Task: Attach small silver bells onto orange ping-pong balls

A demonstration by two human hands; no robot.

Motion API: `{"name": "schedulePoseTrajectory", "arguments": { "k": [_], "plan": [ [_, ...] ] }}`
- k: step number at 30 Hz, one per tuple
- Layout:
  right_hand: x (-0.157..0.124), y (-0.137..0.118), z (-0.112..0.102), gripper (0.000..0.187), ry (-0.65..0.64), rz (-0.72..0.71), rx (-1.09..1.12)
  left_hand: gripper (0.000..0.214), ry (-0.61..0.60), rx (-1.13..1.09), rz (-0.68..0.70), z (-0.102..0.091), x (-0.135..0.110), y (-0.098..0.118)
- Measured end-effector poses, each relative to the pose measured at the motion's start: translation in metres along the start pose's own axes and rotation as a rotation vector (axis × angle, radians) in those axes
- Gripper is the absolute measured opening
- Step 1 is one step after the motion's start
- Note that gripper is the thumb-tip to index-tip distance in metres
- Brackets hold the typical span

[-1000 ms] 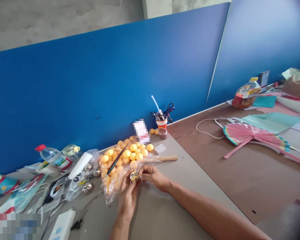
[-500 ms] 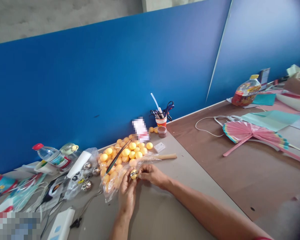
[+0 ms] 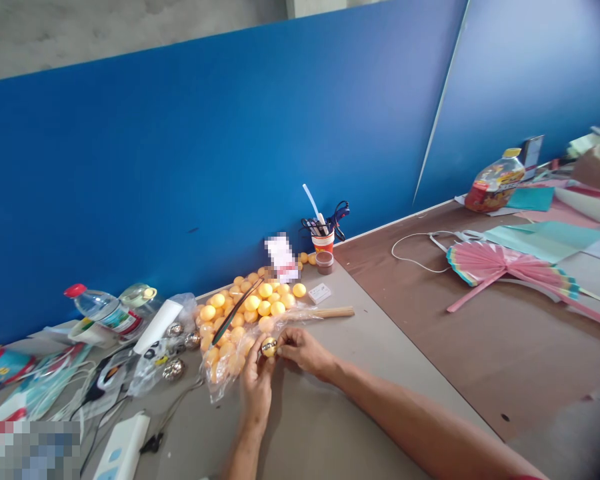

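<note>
My left hand (image 3: 257, 370) is closed around an orange ping-pong ball (image 3: 269, 347), thumb and fingers on its sides. A dark, shiny patterned band runs across the ball. At its right edge, the fingertips of my right hand (image 3: 295, 348) are pinched together against the ball; whatever lies between them is too small to make out. Just beyond my hands, a clear plastic bag of orange ping-pong balls (image 3: 251, 304) spreads over the grey table, with a dark, thin tool (image 3: 235, 313) lying across it. Thin wooden sticks (image 3: 334, 312) poke out to the right.
A small white box (image 3: 320, 293), a lidded tub (image 3: 325, 262) and a cup of pens (image 3: 323, 240) stand near the blue partition. Left are a red-capped bottle (image 3: 105, 312), shiny patterned balls (image 3: 173, 369) and a power strip (image 3: 123, 447). A pink paper fan (image 3: 505, 259) lies right.
Both hands stay at almost the same place by the bag. The ball has turned slightly in my left fingers, so its dark band sits a little differently. The view has shifted slightly.
</note>
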State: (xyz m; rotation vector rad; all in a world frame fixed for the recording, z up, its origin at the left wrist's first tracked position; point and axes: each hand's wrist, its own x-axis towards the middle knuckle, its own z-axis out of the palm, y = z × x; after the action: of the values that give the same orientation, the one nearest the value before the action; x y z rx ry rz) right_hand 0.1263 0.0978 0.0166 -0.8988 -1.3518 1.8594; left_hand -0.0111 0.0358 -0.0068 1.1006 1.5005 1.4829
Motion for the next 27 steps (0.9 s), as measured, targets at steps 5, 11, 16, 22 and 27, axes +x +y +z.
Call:
{"name": "schedulePoseTrajectory", "arguments": {
  "k": [5, 11, 16, 22, 27],
  "plan": [
    [0.001, 0.002, 0.000, 0.014, -0.020, -0.003, 0.092, 0.059, 0.001, 0.039, 0.011, 0.000, -0.001, 0.000],
    [0.000, 0.000, -0.001, 0.017, -0.024, 0.031, 0.155, 0.060, 0.022, 0.104, 0.052, 0.003, -0.002, 0.004],
    [0.001, 0.002, 0.001, 0.013, 0.010, 0.056, 0.128, 0.062, 0.003, 0.126, 0.071, 0.004, -0.002, 0.003],
    [0.003, 0.006, 0.002, 0.017, 0.051, 0.074, 0.153, 0.061, 0.037, 0.081, 0.046, 0.007, -0.004, 0.009],
    [0.005, 0.002, -0.004, 0.024, -0.028, 0.029, 0.362, 0.051, 0.076, -0.180, -0.080, 0.010, -0.005, 0.018]
  ]
}}
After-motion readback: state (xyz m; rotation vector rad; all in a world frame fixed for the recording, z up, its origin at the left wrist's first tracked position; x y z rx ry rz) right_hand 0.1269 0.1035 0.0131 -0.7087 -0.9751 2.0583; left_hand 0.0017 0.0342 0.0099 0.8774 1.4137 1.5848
